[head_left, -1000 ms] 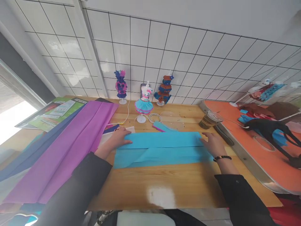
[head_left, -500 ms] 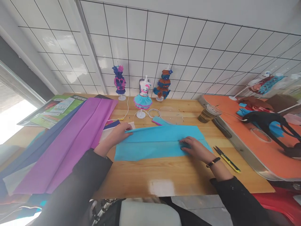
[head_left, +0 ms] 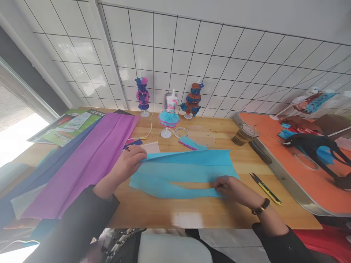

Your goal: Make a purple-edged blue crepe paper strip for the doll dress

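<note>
Head view has the blue sheet (head_left: 186,172) stretched sideways on the bench (head_left: 153,215) between both hands, the left hand (head_left: 126,164) pinching its far left corner, the right hand (head_left: 233,188) its near edge.

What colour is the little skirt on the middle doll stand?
The skirt is light blue with pinkish-purple edges. It shows best in the head view.

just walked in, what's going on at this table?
A person is handling a blue sheet on a wooden table. The left hand holds its far left end; the right hand pinches a narrow strip at its near side. Yellow-and-black snips lie to the right, untouched. Three small dressed forms stand behind.
</note>
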{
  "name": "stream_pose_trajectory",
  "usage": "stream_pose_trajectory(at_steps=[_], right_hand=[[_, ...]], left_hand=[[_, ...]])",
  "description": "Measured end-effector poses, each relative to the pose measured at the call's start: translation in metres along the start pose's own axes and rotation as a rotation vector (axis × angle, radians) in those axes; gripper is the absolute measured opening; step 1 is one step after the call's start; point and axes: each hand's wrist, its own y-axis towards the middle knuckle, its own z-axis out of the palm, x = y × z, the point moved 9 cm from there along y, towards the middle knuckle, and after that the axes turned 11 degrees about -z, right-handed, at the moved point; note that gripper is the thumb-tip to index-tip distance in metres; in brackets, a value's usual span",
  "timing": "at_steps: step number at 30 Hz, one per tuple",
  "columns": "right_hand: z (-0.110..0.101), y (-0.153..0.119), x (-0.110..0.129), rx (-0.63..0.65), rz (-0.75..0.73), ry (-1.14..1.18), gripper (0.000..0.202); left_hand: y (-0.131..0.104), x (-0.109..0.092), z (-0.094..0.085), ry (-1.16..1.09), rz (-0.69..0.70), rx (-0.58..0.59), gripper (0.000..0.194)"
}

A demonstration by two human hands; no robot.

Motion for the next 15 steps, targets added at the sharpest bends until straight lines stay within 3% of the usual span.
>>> stream_pose_trajectory(at_steps=[2,5,9,12,15], right_hand=[[0.003,-0.007,-0.003,0.037,0.056,0.077,0.021],[-0.011,-0.012,-0.004,-0.017,0.079,0.133,0.026],[-0.058,-0.011,-0.003,-0.321,0.073,0.046,0.032],[-0.089,-0.007,0.014,-0.564,-0.049,-0.126,0.03],[-0.094,0.003,0.033,-0.593,-0.189,-0.281,0.032]], left_hand=[[-0.016,-0.004,-0.007,-0.002,0.043,-0.031,0.019],[-0.04,-0.008,-0.006,-0.016,0.079,0.038,0.02],[-0.069,-0.013,-0.001,-0.078,0.11,0.159,0.022],[-0.085,-0.02,0.002,-0.112,0.145,0.2,0.023],[-0.095,-0.032,0.006,-0.091,0.178,0.228,0.019]])
